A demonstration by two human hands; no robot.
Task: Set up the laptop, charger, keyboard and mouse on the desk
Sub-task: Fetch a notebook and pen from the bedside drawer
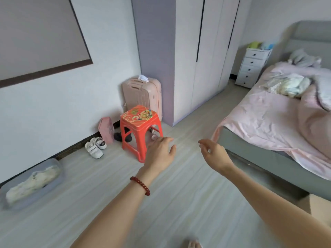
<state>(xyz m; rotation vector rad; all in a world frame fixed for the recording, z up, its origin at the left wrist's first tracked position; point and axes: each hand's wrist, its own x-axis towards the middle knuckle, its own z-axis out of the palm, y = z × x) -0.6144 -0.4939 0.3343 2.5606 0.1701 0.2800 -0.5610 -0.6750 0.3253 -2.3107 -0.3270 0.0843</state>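
Left hand [159, 152]: empty, fingers spread, red bead bracelet [140, 185] on wrist.
Right hand [213, 154]: empty, fingers loosely curled.
Stool [139, 122]: glossy red plastic, square floral top.

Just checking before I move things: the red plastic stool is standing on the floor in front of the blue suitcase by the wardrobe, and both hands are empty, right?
Not quite. In the head view the suitcase is pink, not blue. The rest holds: the red plastic stool stands on the floor in front of it by the wardrobe, and the left hand and right hand are both empty.
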